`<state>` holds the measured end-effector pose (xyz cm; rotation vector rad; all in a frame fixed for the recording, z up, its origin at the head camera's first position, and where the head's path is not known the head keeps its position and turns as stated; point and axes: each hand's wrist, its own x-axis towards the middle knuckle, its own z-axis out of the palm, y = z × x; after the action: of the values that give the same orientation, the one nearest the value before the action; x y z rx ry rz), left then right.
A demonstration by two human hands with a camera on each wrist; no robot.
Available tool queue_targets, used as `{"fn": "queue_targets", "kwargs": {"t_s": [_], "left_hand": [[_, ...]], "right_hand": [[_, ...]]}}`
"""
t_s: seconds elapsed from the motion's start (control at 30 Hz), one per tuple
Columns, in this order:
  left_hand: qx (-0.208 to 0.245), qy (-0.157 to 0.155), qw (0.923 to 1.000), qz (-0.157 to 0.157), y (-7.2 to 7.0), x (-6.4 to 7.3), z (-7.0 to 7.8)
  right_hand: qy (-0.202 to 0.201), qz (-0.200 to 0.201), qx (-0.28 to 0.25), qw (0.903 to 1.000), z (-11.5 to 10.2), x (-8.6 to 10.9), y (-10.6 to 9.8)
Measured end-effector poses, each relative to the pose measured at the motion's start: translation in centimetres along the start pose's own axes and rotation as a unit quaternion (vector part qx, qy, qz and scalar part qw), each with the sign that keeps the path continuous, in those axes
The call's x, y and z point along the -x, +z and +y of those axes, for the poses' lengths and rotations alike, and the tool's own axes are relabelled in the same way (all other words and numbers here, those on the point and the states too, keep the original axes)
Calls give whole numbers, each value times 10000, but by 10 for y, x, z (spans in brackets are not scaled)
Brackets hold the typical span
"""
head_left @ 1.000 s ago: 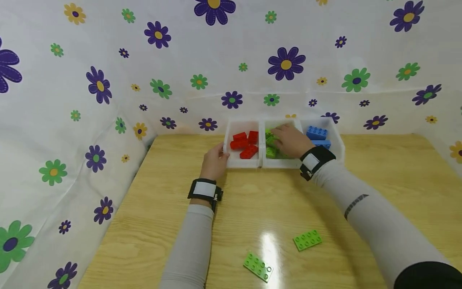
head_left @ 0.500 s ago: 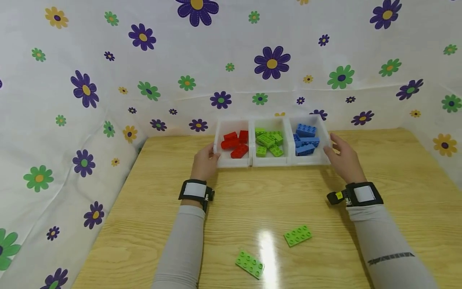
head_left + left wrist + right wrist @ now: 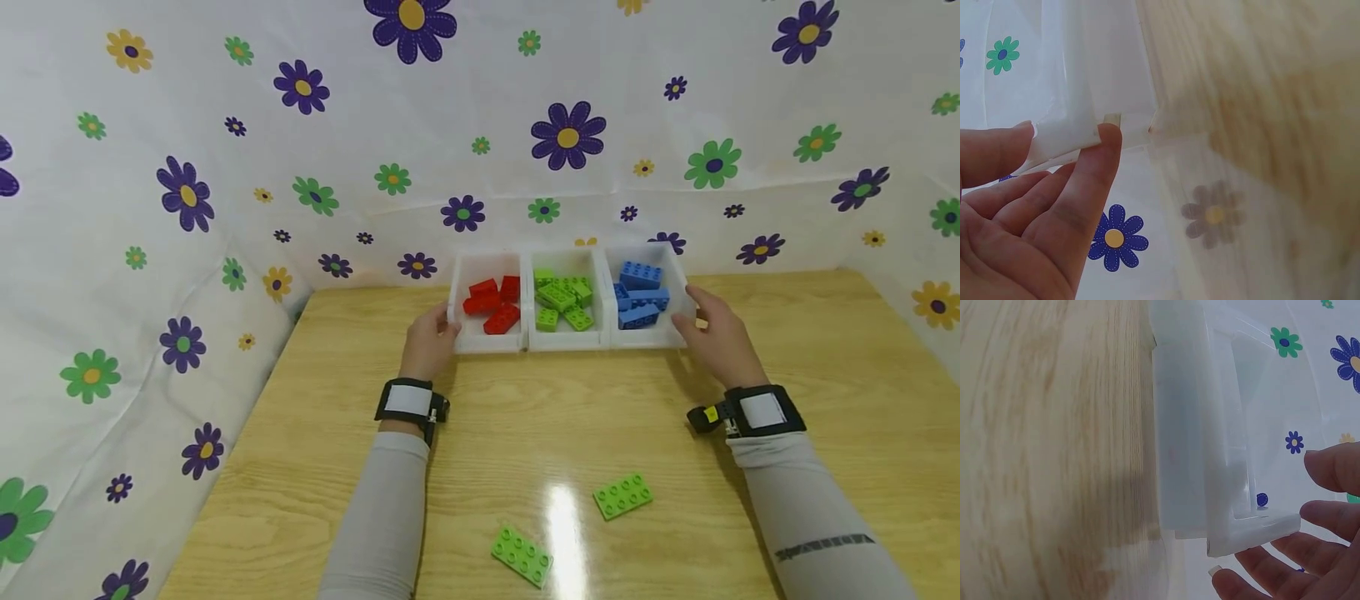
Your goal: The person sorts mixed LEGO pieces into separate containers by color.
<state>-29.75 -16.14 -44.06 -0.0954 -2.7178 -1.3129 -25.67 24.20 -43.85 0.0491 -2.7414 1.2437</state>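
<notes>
Three white bins stand in a row at the table's back edge. Red building bricks [image 3: 491, 306] lie in the left bin [image 3: 487, 344], green bricks [image 3: 558, 294] in the middle bin [image 3: 566, 340], blue bricks [image 3: 640, 293] in the right bin [image 3: 652, 337]. My left hand [image 3: 427, 346] holds the left bin's outer end, its rim between thumb and fingers in the left wrist view. At the right bin's outer side is my right hand [image 3: 718, 342], its fingers [image 3: 1319, 550] extended along the rim, one fingertip right at the edge.
Two flat green bricks lie on the wooden table [image 3: 337, 483] toward the front: one brick [image 3: 622, 497] right of the other brick [image 3: 521, 555]. A flower-print cloth [image 3: 345, 150] hangs close behind the bins and along the left side.
My right hand has left the green bricks in the middle bin and moved right to the right bin's outer side. My left hand stays at the left bin. The head view has shifted slightly.
</notes>
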Motion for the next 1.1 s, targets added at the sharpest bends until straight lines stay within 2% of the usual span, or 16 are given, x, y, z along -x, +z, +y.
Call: {"fn": "queue_targets", "kwargs": {"t_s": [0.2, 0.3, 0.37, 0.43, 0.5, 0.53, 0.6, 0.63, 0.7, 0.77, 0.8, 0.83, 0.9, 1.0, 1.1], "left_hand": [[-2, 85, 10000, 28, 3, -2, -5], [-3, 154, 9999, 8, 4, -3, -6], [-10, 157, 9999, 18, 5, -4, -6], [30, 142, 9999, 25, 6, -5, -5], [81, 108, 9999, 26, 7, -4, -4], [98, 105, 9999, 22, 8, -4, -4], [104, 123, 9999, -6, 9, -3, -4], [107, 130, 9999, -23, 9, -3, -4], [100, 149, 9998, -17, 8, -2, -4], [122, 153, 9998, 22, 7, -1, -4], [132, 157, 9998, 47, 6, -1, -5], [145, 167, 9997, 68, 5, 0, -5], [112, 179, 9997, 106, 4, 1, -7], [71, 233, 9996, 112, 2, 2, -10], [89, 233, 9996, 138, 2, 0, -9]], "right_hand": [[-183, 38, 130, 9997, 2, 2, 1], [-387, 120, 377, 9985, 0, 5, 0], [-676, 278, 647, 9952, -5, 9, -2], [-1147, 420, 936, 9881, -14, 17, -4], [-1729, 286, 1108, 9783, -27, 32, -5], [-1983, 7, 1150, 9734, -35, 43, -5], [-2413, -883, 1191, 9590, -50, 68, -3], [-2551, -1466, 1159, 9487, -57, 82, 0], [-2669, -2601, 1098, 9215, -67, 107, 8], [-2849, -3387, 1075, 8902, -73, 127, 18], [-3041, -3589, 1110, 8755, -73, 135, 23], [-3203, -3687, 1111, 8655, -74, 141, 28], [-3540, -3609, 1102, 8558, -73, 150, 37], [-4007, -3143, 1177, 8525, -72, 157, 47], [-4304, -2793, 1104, 8512, -70, 155, 50]]}}
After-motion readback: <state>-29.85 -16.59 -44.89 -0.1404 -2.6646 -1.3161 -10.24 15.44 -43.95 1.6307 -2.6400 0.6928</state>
